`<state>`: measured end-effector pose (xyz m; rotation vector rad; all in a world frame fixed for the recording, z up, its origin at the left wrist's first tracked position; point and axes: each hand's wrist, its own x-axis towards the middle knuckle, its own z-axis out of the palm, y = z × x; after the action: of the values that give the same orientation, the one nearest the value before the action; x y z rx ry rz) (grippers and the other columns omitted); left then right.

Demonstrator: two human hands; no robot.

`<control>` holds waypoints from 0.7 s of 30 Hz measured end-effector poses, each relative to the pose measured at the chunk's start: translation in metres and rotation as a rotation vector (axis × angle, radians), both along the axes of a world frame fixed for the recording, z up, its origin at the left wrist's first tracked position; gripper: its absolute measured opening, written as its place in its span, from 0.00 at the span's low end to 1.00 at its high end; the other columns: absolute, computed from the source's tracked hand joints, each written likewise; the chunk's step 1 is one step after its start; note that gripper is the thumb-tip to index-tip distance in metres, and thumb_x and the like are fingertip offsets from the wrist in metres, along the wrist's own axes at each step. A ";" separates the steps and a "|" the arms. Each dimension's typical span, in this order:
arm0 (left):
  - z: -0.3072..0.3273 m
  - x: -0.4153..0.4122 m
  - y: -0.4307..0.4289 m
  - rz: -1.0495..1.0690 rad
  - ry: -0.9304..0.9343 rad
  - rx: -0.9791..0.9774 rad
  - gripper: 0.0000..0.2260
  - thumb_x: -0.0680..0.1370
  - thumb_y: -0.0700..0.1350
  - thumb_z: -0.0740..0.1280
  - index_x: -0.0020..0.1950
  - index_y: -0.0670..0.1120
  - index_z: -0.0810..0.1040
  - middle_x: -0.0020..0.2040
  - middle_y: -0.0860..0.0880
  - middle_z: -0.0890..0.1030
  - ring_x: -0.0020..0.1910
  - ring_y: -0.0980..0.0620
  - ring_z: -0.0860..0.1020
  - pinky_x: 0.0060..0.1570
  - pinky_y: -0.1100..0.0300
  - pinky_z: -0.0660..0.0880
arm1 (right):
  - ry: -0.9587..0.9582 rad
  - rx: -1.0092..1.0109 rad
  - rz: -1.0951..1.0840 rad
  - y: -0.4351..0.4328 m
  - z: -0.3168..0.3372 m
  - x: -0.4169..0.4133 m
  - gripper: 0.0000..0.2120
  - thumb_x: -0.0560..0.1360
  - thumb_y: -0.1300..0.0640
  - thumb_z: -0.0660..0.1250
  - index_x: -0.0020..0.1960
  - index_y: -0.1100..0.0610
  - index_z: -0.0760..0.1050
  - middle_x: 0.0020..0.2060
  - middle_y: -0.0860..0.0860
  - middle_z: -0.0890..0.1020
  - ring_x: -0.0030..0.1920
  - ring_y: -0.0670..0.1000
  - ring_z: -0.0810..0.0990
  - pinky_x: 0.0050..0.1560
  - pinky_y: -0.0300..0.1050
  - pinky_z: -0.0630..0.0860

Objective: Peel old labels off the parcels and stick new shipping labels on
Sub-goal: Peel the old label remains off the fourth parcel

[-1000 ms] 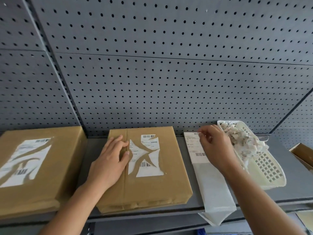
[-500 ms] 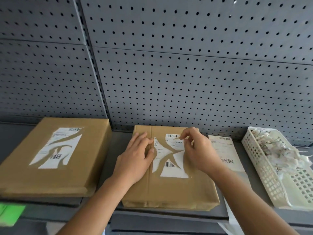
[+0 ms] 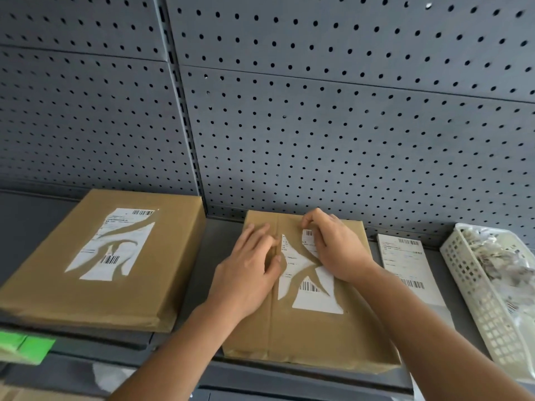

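**Right hand picks at the top of a shredded label**

The old label (image 3: pixel 315 299) on the middle parcel (image 3: pixel 304 337) is torn into ragged white pieces, with bare brown wrapping between them. The right hand (image 3: pixel 338 250) is curled over the uppermost piece, thumb and forefinger drawn into a narrow grip on its top edge. Whether a corner has come free under the fingertips cannot be told. Just left of that grip, the left hand (image 3: pixel 249 273) lies flat with straight fingers. It holds nothing and presses the parcel down on the shelf (image 3: pixel 223 241).

To the right of the grip, just beside the parcel, lies a strip of new labels (image 3: pixel 405 264). Beyond it stands a white basket (image 3: pixel 474 308) holding peeled scraps (image 3: pixel 503 256). Well to the left, past the flat hand, a second parcel (image 3: pixel 95 290) carries its own torn label (image 3: pixel 115 241).

The likeliest trouble is another tear. This label has plainly been coming away in slivers, and a steep or quick pull from so small a pinch would probably snap off a further shred rather than lift the whole piece. If the adhesive holds hard, the brown wrapping could rip along with it. Should the flat hand ease off, the pull could drag the parcel across the shelf. Any remnant left behind, above all the lower barcode, would leave a bumpy bed for the new label.
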<state>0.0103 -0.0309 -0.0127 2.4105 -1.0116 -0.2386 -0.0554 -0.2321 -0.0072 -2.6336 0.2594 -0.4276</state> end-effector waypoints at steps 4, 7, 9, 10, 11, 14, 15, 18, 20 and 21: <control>0.001 0.000 0.000 0.001 -0.001 0.007 0.13 0.85 0.57 0.54 0.68 0.59 0.68 0.80 0.66 0.53 0.79 0.66 0.41 0.65 0.47 0.70 | -0.014 -0.022 0.030 -0.003 -0.005 0.001 0.14 0.76 0.70 0.56 0.52 0.52 0.70 0.45 0.43 0.77 0.46 0.48 0.73 0.43 0.44 0.68; 0.001 0.000 0.000 -0.001 -0.003 0.004 0.13 0.85 0.57 0.54 0.68 0.59 0.68 0.80 0.66 0.53 0.79 0.66 0.41 0.65 0.48 0.71 | -0.038 0.073 0.017 -0.006 -0.006 -0.002 0.15 0.77 0.71 0.55 0.51 0.52 0.70 0.42 0.43 0.76 0.42 0.44 0.74 0.40 0.42 0.70; 0.001 0.000 0.000 -0.001 -0.007 0.000 0.13 0.85 0.57 0.55 0.68 0.59 0.68 0.80 0.66 0.53 0.79 0.66 0.41 0.64 0.47 0.71 | -0.048 0.141 -0.011 -0.006 -0.005 -0.004 0.13 0.79 0.69 0.56 0.54 0.52 0.71 0.42 0.41 0.76 0.42 0.39 0.74 0.39 0.34 0.68; 0.001 0.000 0.000 0.000 -0.008 0.000 0.13 0.85 0.57 0.55 0.68 0.59 0.68 0.80 0.66 0.53 0.79 0.66 0.41 0.64 0.47 0.71 | -0.047 0.136 -0.012 -0.005 -0.004 -0.003 0.13 0.79 0.68 0.56 0.55 0.52 0.71 0.44 0.41 0.76 0.43 0.39 0.73 0.40 0.33 0.68; 0.001 0.000 0.000 0.001 -0.009 0.002 0.13 0.85 0.57 0.55 0.68 0.59 0.68 0.80 0.66 0.53 0.79 0.66 0.41 0.65 0.47 0.71 | -0.043 0.098 -0.003 -0.004 -0.004 -0.002 0.13 0.79 0.68 0.57 0.55 0.52 0.71 0.45 0.42 0.77 0.45 0.40 0.73 0.42 0.35 0.69; 0.000 0.000 0.000 -0.001 -0.009 0.002 0.13 0.85 0.57 0.54 0.68 0.59 0.68 0.80 0.66 0.53 0.79 0.66 0.41 0.65 0.47 0.71 | -0.051 0.038 0.035 -0.004 -0.007 -0.001 0.14 0.76 0.71 0.56 0.52 0.53 0.71 0.43 0.44 0.77 0.45 0.46 0.72 0.42 0.43 0.70; 0.000 0.000 0.000 -0.002 -0.009 0.000 0.13 0.85 0.56 0.54 0.68 0.59 0.68 0.80 0.66 0.53 0.79 0.66 0.41 0.65 0.47 0.71 | -0.058 0.060 0.033 -0.005 -0.007 -0.002 0.15 0.75 0.72 0.56 0.51 0.53 0.71 0.42 0.44 0.76 0.44 0.45 0.73 0.42 0.43 0.70; 0.000 0.000 0.000 0.000 -0.010 -0.004 0.13 0.85 0.56 0.55 0.68 0.59 0.68 0.80 0.66 0.53 0.79 0.66 0.41 0.65 0.47 0.71 | -0.082 0.116 0.012 -0.006 -0.007 -0.003 0.15 0.76 0.71 0.56 0.53 0.53 0.71 0.45 0.45 0.78 0.47 0.43 0.74 0.45 0.40 0.71; 0.000 0.000 0.000 0.003 -0.010 -0.010 0.13 0.85 0.56 0.55 0.68 0.59 0.68 0.79 0.66 0.54 0.79 0.66 0.41 0.64 0.47 0.71 | -0.076 0.085 0.021 -0.005 -0.007 -0.002 0.15 0.76 0.70 0.57 0.54 0.53 0.71 0.45 0.44 0.78 0.47 0.44 0.73 0.45 0.39 0.70; -0.001 0.000 0.000 0.004 -0.010 -0.013 0.13 0.84 0.56 0.55 0.68 0.59 0.68 0.79 0.66 0.54 0.78 0.66 0.42 0.64 0.47 0.72 | -0.069 0.068 0.030 -0.004 -0.007 -0.001 0.15 0.76 0.70 0.57 0.53 0.53 0.71 0.44 0.44 0.77 0.46 0.45 0.73 0.44 0.39 0.69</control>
<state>0.0106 -0.0313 -0.0139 2.4042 -1.0096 -0.2186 -0.0562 -0.2366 -0.0147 -2.5472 0.2080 -0.4896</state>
